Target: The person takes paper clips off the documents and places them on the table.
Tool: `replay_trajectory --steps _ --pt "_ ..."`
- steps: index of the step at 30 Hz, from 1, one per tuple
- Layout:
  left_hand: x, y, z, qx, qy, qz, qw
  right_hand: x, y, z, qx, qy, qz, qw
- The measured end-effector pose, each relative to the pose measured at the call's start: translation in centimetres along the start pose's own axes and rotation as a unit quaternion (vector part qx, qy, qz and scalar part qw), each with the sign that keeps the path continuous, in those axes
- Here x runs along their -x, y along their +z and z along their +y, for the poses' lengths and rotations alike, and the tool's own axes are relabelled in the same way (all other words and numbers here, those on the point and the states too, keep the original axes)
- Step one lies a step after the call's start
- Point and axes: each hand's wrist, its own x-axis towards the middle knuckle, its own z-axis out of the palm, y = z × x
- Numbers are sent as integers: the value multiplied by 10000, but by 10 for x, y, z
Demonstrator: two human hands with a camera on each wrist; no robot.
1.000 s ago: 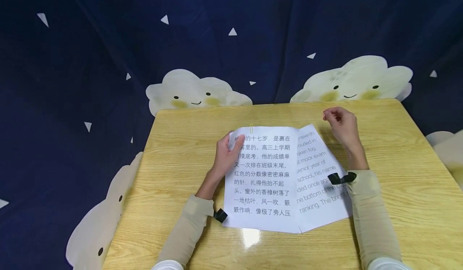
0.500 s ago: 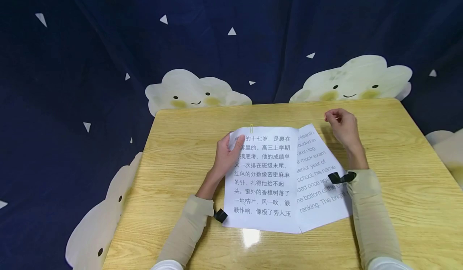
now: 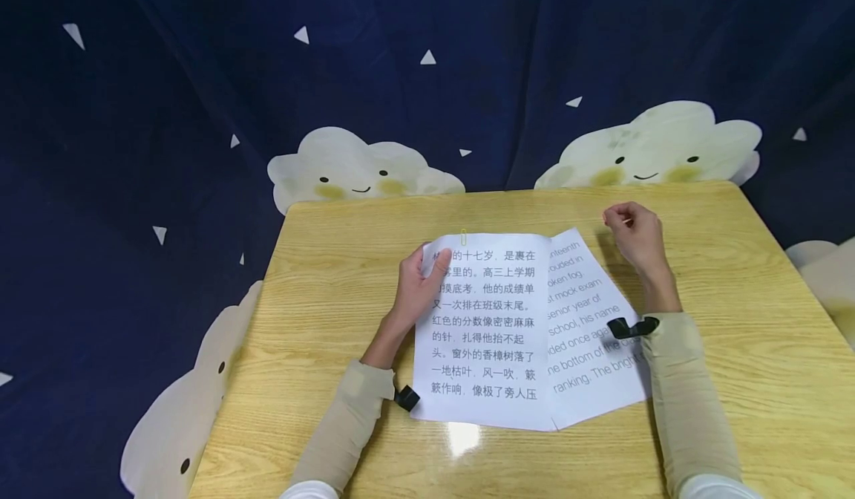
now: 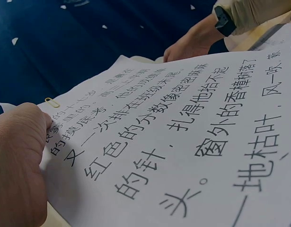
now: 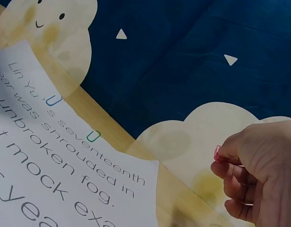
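My left hand (image 3: 419, 284) grips the upper left edge of a white sheet with Chinese print (image 3: 487, 336), its thumb lying across the front. On that sheet's top edge sits a yellow paper clip (image 4: 51, 102). Fanned out to the right behind it is a sheet with English print (image 3: 588, 343), its left part hidden in the head view. A blue paper clip (image 5: 54, 101) and a green paper clip (image 5: 93, 137) show along its top edge in the right wrist view. Beyond its upper right corner, my right hand (image 3: 637, 243) pinches a small pinkish-red paper clip (image 5: 217, 153) between thumb and forefinger.
Both sheets are over a light wooden table (image 3: 334, 261), whose far edge lies past the hands. A dark blue curtain (image 3: 374, 76) with white triangles and smiling clouds (image 3: 661, 150) hangs behind and at the left. Each wrist wears a black camera mount (image 3: 406, 398).
My right hand has drifted very slightly to the right and nearer, still pinching the red paper clip. The left hand and the sheets have stayed in place.
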Motion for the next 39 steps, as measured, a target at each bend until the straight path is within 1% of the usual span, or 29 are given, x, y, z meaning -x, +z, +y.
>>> replay_trajectory --steps 6,11,15,20,26,31,39 --pt "-1 2 2 -63 -132 91 9999 -1 -1 6 82 250 -231 9994" --pt "0 1 2 -25 35 63 10000 1 0 10 131 495 -376 9980" --pt "-1 0 0 23 140 11 9999 1 1 15 145 604 -434 9971" --pt "-1 -1 0 -36 270 -12 9996 1 2 19 203 604 -449 9970" --pt "0 -2 0 -26 278 -13 9996 -1 3 24 337 680 -506 9958" --pt "0 -1 0 -22 292 19 9996 -2 5 30 425 662 -479 9957" --pt "0 -1 0 -17 242 4 9997 -3 8 35 475 1104 -467 9916"
